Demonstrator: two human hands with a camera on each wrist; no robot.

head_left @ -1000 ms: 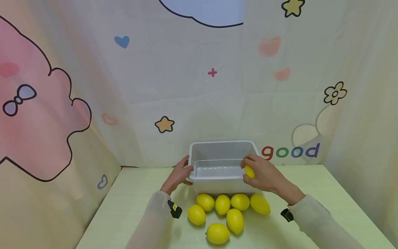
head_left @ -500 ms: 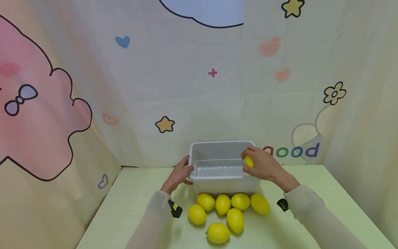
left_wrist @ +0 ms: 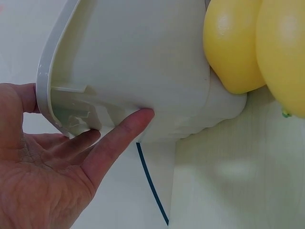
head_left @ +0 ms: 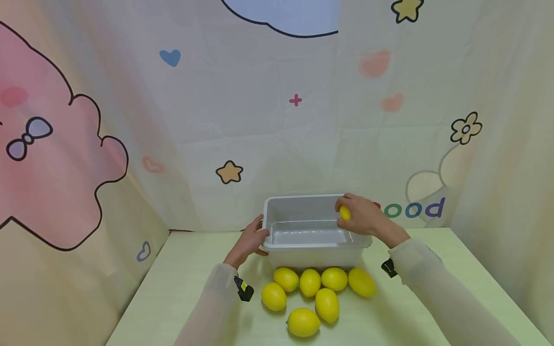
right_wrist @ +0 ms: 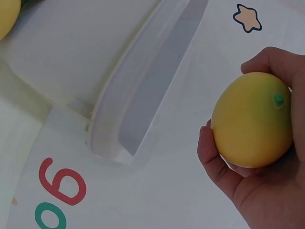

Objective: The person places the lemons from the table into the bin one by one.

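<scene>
A white plastic bin (head_left: 313,257) stands on the table against the backdrop. My left hand (head_left: 248,240) grips its left end, thumb over the rim and fingers under the lip, as the left wrist view shows. Above the bin's right end, my right hand (head_left: 363,216) holds a yellow lemon (right_wrist: 252,119) between thumb and curled fingers. A small green stem tip shows on that lemon. The visible part of the bin's floor holds nothing; its right rear corner is hidden behind the right hand.
Several more lemons (head_left: 327,305) lie on the pale green table (head_left: 173,288) in front of the bin, the back row close along its front wall. A printed fabric backdrop (head_left: 259,120) rises right behind it, with curtain sides left and right.
My right hand has risen with the lemon, from the bin's front right corner to above its right end. The left hand, the bin and the lemons on the table stay put.
</scene>
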